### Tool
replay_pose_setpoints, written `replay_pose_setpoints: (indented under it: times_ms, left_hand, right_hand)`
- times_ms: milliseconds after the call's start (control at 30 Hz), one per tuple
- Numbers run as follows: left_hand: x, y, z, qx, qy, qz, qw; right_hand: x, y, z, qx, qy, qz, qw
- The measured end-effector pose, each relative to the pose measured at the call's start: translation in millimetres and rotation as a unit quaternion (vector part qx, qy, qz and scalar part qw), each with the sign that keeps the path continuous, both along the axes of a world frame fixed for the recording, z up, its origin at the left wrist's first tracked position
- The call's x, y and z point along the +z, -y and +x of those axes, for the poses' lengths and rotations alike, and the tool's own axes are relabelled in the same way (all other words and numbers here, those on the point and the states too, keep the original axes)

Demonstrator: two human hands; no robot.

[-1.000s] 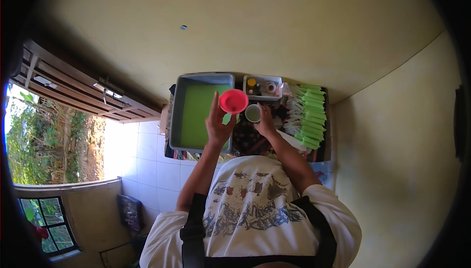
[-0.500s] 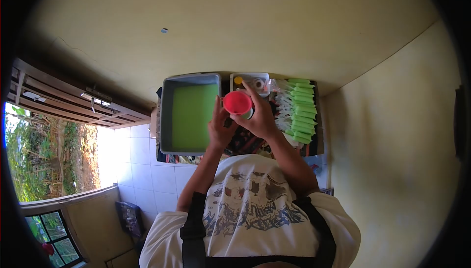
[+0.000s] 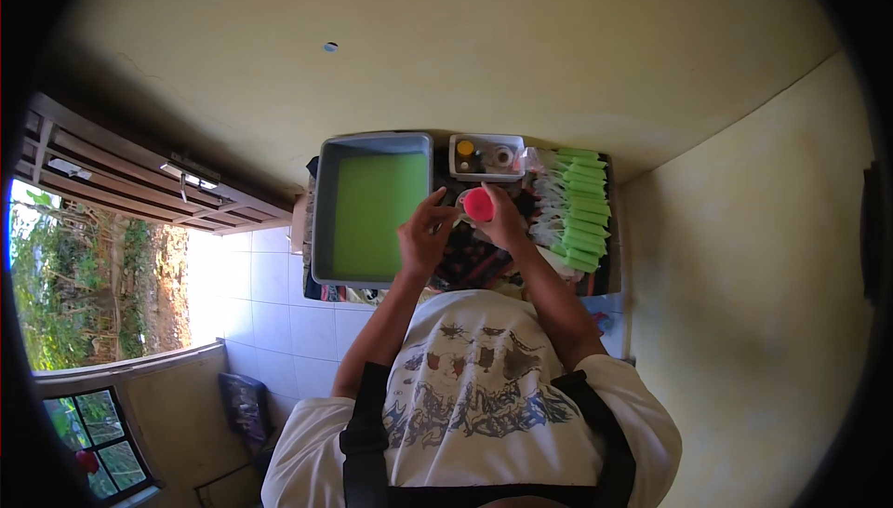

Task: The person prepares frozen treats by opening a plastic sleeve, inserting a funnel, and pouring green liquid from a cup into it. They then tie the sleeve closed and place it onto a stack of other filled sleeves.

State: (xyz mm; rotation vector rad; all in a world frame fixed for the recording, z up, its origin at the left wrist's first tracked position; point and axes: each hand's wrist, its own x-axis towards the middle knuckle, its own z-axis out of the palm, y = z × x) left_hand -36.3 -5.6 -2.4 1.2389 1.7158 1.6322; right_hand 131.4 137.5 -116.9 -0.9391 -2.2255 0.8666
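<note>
My right hand [image 3: 504, 220] grips a small red funnel [image 3: 479, 205], its round mouth facing up, over the middle of the table. Just left of it is my left hand [image 3: 425, 237], with thumb and forefinger drawn close together near the funnel's side; I cannot tell what is between them. A deep grey tub [image 3: 327, 220] holding bright green liquid [image 3: 377, 215] stands beside my left hand. To the right of my right hand lies a row of filled green plastic tubes [image 3: 584, 215] with clear, twisted ends.
Behind my hands, a white tray [image 3: 487, 176] holds a yellow-capped container [image 3: 465, 152] and a roll of tape [image 3: 503, 154]. A dark patterned cloth [image 3: 470, 261] covers the table, which stands against the wall. Over to the left are an open doorway and a chair [image 3: 244, 406].
The red funnel has come down and looks smaller, shifting slightly right with my right hand. My left fingers, stretched upward before, are now bent. The view has shifted a little.
</note>
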Motion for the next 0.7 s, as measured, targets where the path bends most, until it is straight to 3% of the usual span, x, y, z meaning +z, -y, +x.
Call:
replay_pose_setpoints:
  times_ms: [133,233,333,433,533,633,700]
  left_hand:
    - [14.1,1.0,-3.5,0.010,-0.036,-0.024,0.999]
    - [21.5,-0.3,-2.2,0.012,-0.068,-0.024,0.997]
    - [23.9,-5.1,4.0,0.000,-0.060,-0.030,0.998]
    - [22.3,-7.7,8.3,-0.022,-0.058,-0.018,0.998]
    - [21.2,-8.2,9.6,-0.034,-0.053,0.014,0.998]
    - [1.6,-11.5,14.1,-0.086,-0.123,0.050,0.987]
    - [-9.6,-14.7,24.4,-0.103,-0.148,0.067,0.981]
  right_hand:
    - [14.9,15.3,-1.1,-0.023,-0.014,0.080,0.996]
    - [68.9,29.9,2.5,0.009,-0.071,0.044,0.996]
    - [122.7,54.1,3.3,0.077,-0.063,-0.067,0.993]
    - [111.4,49.2,-3.4,0.044,-0.053,0.050,0.996]
    - [124.2,47.5,-9.2,0.000,-0.146,0.042,0.988]
    - [166.4,55.8,2.1,-0.025,-0.108,0.009,0.994]
    - [172.2,57.2,9.7,-0.008,-0.142,-0.069,0.987]
